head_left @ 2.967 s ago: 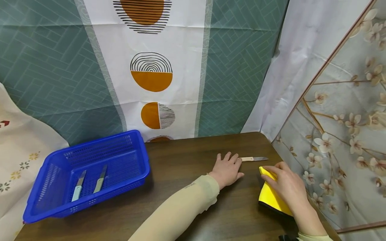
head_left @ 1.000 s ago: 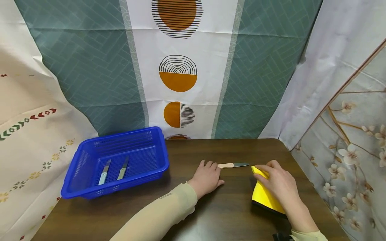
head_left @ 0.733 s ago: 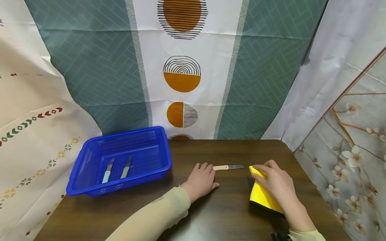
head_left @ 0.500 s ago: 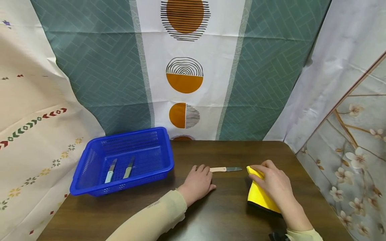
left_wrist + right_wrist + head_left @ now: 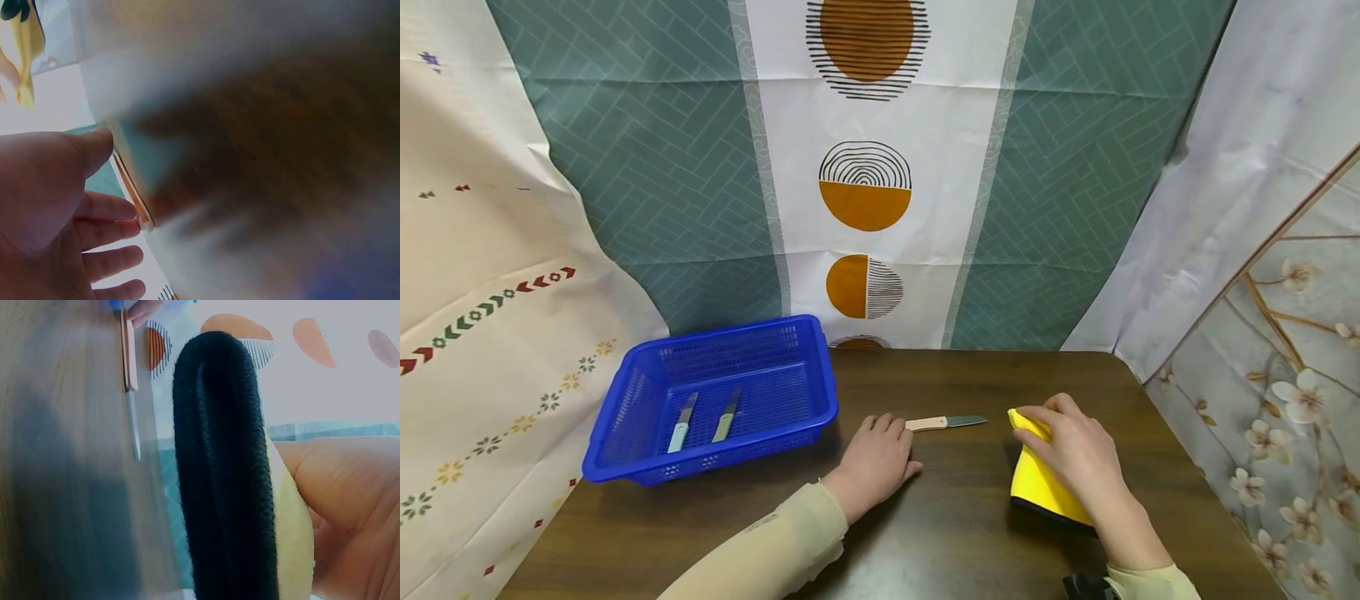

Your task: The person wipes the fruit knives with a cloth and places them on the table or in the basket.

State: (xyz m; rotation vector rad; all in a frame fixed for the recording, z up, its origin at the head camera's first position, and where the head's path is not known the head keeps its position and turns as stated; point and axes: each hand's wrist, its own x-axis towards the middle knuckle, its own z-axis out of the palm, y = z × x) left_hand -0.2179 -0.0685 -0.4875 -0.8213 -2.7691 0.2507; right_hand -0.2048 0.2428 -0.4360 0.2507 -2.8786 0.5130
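Though roomy, basket (image 5: 782, 392) with two knives (image 5: 682, 424)

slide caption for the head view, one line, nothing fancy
Left hand at a knife's handle, right hand holding a yellow cloth, two more knives in a blue basket.

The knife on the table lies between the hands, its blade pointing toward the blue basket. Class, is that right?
No: in the head view, the knife points its blade away from the blue basket, toward the yellow cloth. The rest stands.
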